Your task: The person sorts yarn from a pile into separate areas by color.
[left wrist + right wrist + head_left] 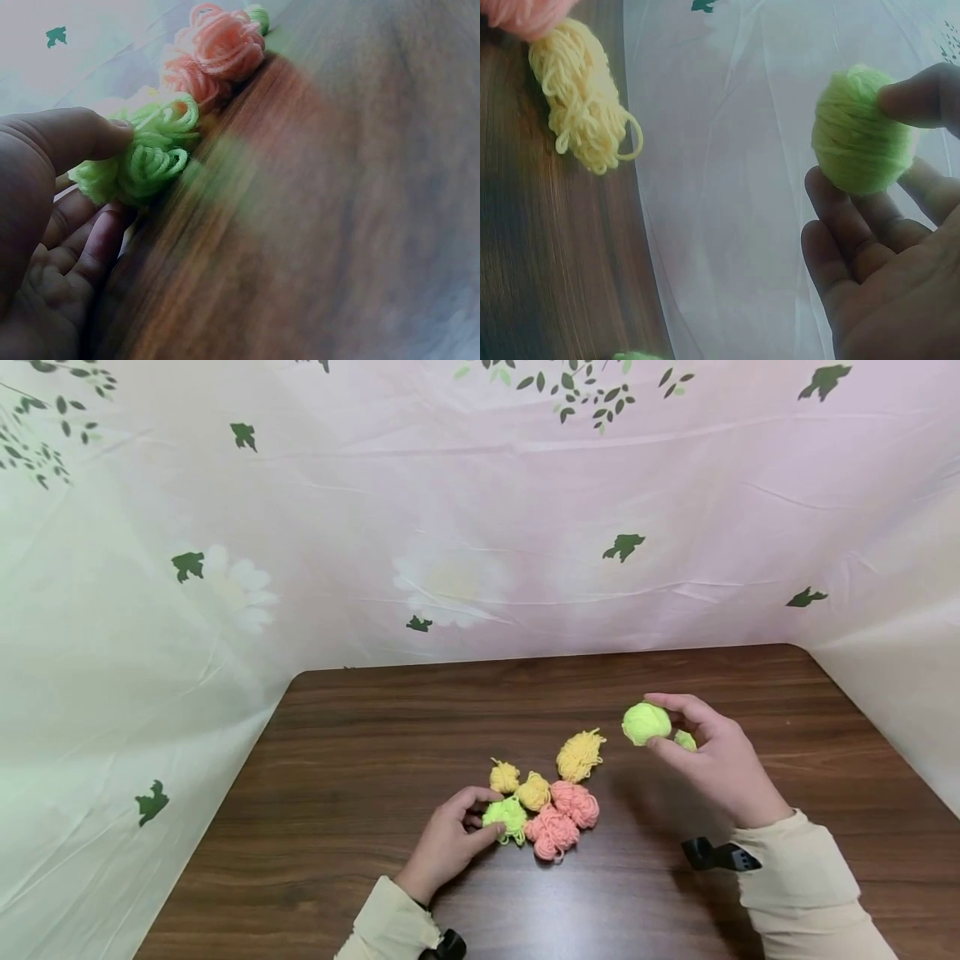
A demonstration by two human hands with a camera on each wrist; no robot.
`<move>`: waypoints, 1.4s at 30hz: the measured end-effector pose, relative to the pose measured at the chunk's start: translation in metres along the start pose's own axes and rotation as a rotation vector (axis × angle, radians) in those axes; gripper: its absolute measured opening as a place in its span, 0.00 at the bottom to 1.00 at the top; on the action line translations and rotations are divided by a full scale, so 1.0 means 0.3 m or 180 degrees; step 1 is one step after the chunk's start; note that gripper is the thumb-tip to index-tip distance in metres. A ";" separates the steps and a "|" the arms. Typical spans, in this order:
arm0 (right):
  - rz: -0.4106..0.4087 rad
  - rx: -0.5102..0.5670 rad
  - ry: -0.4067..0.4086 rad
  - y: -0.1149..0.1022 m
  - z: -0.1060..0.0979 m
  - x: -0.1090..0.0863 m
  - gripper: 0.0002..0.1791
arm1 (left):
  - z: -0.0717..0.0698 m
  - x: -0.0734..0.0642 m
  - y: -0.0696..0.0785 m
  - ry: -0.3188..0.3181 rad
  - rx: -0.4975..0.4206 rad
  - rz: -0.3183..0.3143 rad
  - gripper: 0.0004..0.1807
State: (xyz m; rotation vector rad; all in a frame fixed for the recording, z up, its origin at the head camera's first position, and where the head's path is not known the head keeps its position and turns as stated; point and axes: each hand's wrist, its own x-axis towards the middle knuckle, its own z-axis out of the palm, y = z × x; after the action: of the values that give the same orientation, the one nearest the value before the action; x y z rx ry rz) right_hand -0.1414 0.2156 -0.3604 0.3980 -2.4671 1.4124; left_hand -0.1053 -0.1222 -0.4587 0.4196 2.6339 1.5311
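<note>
My right hand [716, 762] holds a round, tightly wound light-green yarn ball [647, 724] in the air between thumb and fingers. The right wrist view shows the thumb pressing one side of this yarn ball [864, 131]. Lower left, my left hand [453, 835] pinches a looser green yarn bundle [506, 818] at the table; loops of this bundle [154, 157] stick out past the thumb in the left wrist view. Against it lie a small yellow yarn bundle [505, 777], another yellow one [534, 792] and a pink one [552, 833].
A second pink bundle [575, 804] and a longer yellow bundle [581, 756] lie to the right of the group. Another green yarn piece [685, 740] is partly hidden behind my right hand. The brown wooden table [375, 727] ends at a patterned cloth [510, 527].
</note>
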 end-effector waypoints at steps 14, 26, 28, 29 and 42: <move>0.0149 0.0065 0.0106 0.039 -0.029 0.004 0.27 | 0.005 0.002 -0.006 0.0013 0.0008 0.0020 0.17; 0.0334 -0.0068 0.0217 0.065 -0.054 0.005 0.26 | 0.003 0.003 -0.006 0.0007 -0.0005 0.0023 0.17; 0.0353 -0.0029 0.0248 0.070 -0.055 0.006 0.25 | 0.003 0.002 -0.006 0.0007 -0.0001 0.0024 0.17; 0.0368 0.0002 0.0259 0.073 -0.056 0.006 0.25 | 0.002 0.002 -0.006 0.0009 0.0001 0.0026 0.17; 0.0464 0.0118 0.0385 0.102 -0.078 0.006 0.28 | 0.004 0.005 -0.011 0.0001 -0.0015 0.0050 0.17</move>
State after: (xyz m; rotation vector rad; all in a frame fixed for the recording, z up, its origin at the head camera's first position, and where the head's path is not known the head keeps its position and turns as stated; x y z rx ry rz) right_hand -0.1519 0.2507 -0.3727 0.1374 -2.4174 1.4935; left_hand -0.1072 -0.1222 -0.4620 0.4408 2.6331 1.5415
